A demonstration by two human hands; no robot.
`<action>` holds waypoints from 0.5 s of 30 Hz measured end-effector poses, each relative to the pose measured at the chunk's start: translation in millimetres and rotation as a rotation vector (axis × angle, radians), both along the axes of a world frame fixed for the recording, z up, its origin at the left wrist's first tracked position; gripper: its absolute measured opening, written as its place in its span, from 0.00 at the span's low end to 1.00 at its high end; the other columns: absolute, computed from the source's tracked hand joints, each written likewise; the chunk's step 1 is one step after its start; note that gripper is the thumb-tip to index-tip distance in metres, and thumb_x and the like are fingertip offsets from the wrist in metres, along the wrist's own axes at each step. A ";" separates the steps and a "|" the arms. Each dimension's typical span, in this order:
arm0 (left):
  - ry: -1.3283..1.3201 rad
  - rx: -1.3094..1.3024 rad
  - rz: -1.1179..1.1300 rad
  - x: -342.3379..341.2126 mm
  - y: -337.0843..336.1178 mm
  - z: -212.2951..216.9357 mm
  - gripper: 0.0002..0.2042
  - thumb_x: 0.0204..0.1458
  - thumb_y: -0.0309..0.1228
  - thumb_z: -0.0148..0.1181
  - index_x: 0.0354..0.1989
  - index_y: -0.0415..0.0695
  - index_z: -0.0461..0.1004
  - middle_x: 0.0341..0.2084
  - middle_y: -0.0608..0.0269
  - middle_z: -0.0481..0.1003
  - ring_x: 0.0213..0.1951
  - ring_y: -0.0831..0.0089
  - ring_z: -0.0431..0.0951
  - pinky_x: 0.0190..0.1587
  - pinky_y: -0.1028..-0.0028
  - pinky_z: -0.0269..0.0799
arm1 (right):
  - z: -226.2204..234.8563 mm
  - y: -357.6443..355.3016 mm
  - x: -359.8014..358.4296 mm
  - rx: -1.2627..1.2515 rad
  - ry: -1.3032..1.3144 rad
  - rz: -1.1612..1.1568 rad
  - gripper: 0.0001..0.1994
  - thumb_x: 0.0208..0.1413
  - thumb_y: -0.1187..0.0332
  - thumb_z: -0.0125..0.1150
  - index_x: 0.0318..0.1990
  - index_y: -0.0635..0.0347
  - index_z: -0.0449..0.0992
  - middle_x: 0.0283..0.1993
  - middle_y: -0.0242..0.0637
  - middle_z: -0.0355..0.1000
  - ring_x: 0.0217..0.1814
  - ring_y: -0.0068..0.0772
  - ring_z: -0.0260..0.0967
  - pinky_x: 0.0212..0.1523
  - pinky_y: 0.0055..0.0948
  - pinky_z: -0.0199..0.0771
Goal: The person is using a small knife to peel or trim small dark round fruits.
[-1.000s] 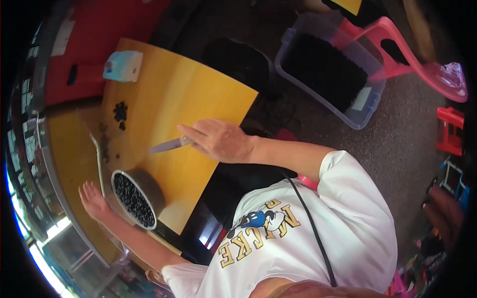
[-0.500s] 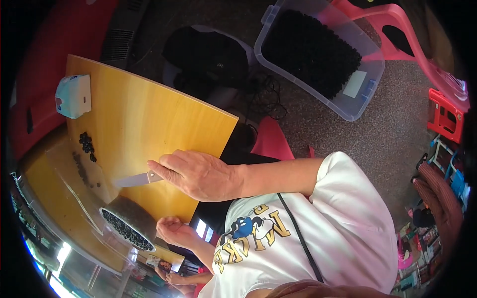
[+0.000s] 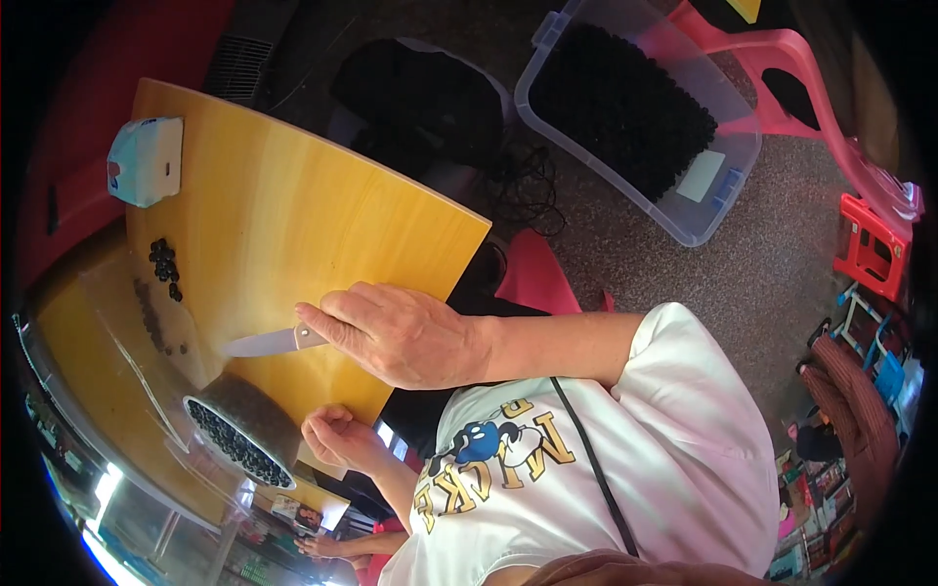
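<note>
My right hand (image 3: pixel 401 337) is closed round the handle of a knife (image 3: pixel 264 344), with the blade pointing left over the wooden table (image 3: pixel 264 210). Lower in view, at the table's near edge, my left hand (image 3: pixel 337 438) has its fingers curled together; whatever may be in them is too small to make out. Just left of it stands a round dark bowl (image 3: pixel 278 415), tilted in view and full of small dark round pieces (image 3: pixel 234 444). A little cluster of black pieces (image 3: pixel 164 266) lies on the table beyond the knife tip, beside a darker smeared patch.
A blue and white tissue pack (image 3: pixel 147 161) sits at the table's far corner. On the floor are a clear plastic tub (image 3: pixel 699 220) heaped with black pieces, a pink chair (image 3: pixel 811 59) and a red stool (image 3: pixel 865 244). Another person's hand (image 3: pixel 327 547) shows below the bowl.
My left hand has turned, its fingers now curled in closer where the palm side showed before. The knife stays in my right hand, and the whole view has shifted slightly.
</note>
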State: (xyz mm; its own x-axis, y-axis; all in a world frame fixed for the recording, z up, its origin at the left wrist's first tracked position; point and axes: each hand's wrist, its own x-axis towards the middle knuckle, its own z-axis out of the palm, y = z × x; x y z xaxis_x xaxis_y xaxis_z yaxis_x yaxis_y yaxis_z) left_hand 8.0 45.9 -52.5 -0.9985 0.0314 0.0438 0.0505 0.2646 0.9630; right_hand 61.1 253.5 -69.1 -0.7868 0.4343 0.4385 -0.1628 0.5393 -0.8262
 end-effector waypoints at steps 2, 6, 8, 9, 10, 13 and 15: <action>0.001 0.004 0.010 0.0 -1.5 -1.5 0.13 0.61 0.35 0.47 0.25 0.43 0.65 0.17 0.65 0.66 0.21 0.79 0.65 0.24 0.81 0.58 | 0.6 0.1 -1.2 -0.009 0.026 -0.016 0.25 0.47 0.75 0.59 0.56 0.73 0.67 0.42 0.41 0.65 0.39 0.34 0.68 0.39 0.29 0.73; 0.034 -0.002 -0.003 -0.9 -3.1 -5.0 0.13 0.61 0.34 0.48 0.25 0.42 0.66 0.17 0.65 0.67 0.20 0.80 0.65 0.24 0.82 0.58 | 3.7 0.5 -2.5 -0.031 0.020 0.012 0.26 0.46 0.75 0.60 0.56 0.73 0.67 0.42 0.41 0.65 0.39 0.35 0.68 0.39 0.29 0.73; 0.037 0.003 0.009 -1.1 -4.7 -5.6 0.13 0.61 0.34 0.48 0.25 0.42 0.66 0.17 0.66 0.66 0.20 0.80 0.65 0.24 0.82 0.58 | 2.7 -0.9 -4.5 0.003 0.045 -0.064 0.22 0.46 0.72 0.58 0.51 0.72 0.70 0.37 0.38 0.63 0.35 0.33 0.66 0.36 0.28 0.72; 0.024 0.010 -0.017 -1.4 -7.1 -6.0 0.12 0.61 0.34 0.48 0.26 0.43 0.66 0.19 0.67 0.67 0.21 0.80 0.64 0.26 0.82 0.59 | 2.1 -1.2 -4.6 0.005 0.047 -0.063 0.22 0.46 0.72 0.58 0.51 0.72 0.70 0.37 0.38 0.63 0.35 0.33 0.66 0.36 0.28 0.72; 0.012 0.018 -0.042 -1.6 -8.5 -6.0 0.11 0.61 0.34 0.49 0.27 0.43 0.66 0.20 0.68 0.68 0.23 0.81 0.64 0.27 0.81 0.59 | 1.5 -1.2 -4.4 0.009 0.048 -0.062 0.22 0.46 0.72 0.58 0.52 0.72 0.70 0.37 0.39 0.64 0.36 0.34 0.67 0.37 0.29 0.72; 0.024 0.027 -0.049 -1.1 -7.8 -6.4 0.11 0.61 0.34 0.49 0.27 0.43 0.67 0.20 0.68 0.67 0.23 0.81 0.64 0.27 0.81 0.59 | 1.4 -0.4 -3.6 0.007 0.036 -0.033 0.25 0.46 0.74 0.59 0.55 0.72 0.68 0.40 0.40 0.64 0.38 0.35 0.68 0.38 0.29 0.73; 0.025 0.050 -0.050 -2.2 -9.9 -9.4 0.11 0.61 0.34 0.49 0.28 0.43 0.67 0.19 0.68 0.67 0.22 0.81 0.64 0.27 0.81 0.59 | 4.9 2.5 -1.1 0.010 0.021 -0.011 0.27 0.47 0.76 0.61 0.57 0.71 0.66 0.42 0.41 0.65 0.39 0.36 0.68 0.40 0.29 0.73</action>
State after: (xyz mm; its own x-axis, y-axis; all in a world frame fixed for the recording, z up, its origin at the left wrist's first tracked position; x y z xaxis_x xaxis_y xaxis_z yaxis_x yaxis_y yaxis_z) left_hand 5.8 36.0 -61.9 -0.9943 0.0788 0.0713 0.0866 0.2124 0.9733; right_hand 60.1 256.0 -64.2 -0.7727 0.4382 0.4593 -0.1743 0.5493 -0.8172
